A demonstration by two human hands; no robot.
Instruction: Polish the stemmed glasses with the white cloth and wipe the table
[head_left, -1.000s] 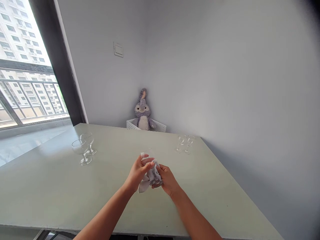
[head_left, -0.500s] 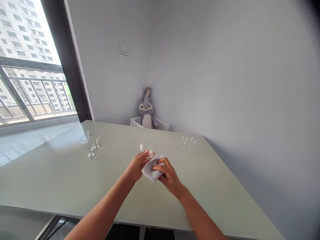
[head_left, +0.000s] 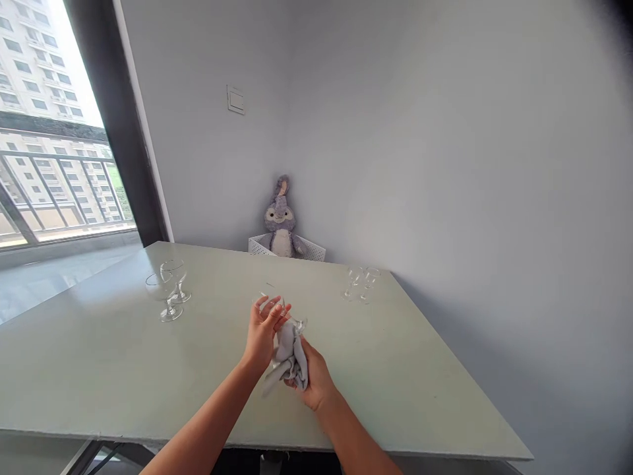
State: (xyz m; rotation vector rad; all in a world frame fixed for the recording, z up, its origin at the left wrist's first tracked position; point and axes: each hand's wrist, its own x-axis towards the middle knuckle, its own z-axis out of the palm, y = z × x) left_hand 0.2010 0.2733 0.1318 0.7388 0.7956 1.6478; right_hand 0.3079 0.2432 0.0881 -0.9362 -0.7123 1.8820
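Observation:
My left hand [head_left: 264, 333] is wrapped round the bowl of a clear stemmed glass [head_left: 300, 324], tipped on its side over the table. The glass's foot points right, toward the cloth. My right hand [head_left: 314, 378] grips a crumpled light grey cloth [head_left: 291, 356] just below the foot; part of the cloth hangs down to the left. Two wide-bowled stemmed glasses stand upright at the left, a nearer glass [head_left: 171, 311] and a farther glass [head_left: 182, 295]. At the far right stand two slimmer stemmed glasses, a left one [head_left: 349, 290] and a right one [head_left: 366, 294].
The pale table [head_left: 395, 382] fills the foreground, its right edge running near the grey wall [head_left: 445, 165]. Behind it, a plush rabbit [head_left: 281, 224] sits in a white perforated basket [head_left: 313, 251]. A window [head_left: 54, 185] is at left.
The held glass has turned, its foot now showing on the right. My right hand has moved down with the cloth, which is now bunched. The view has shifted slightly right.

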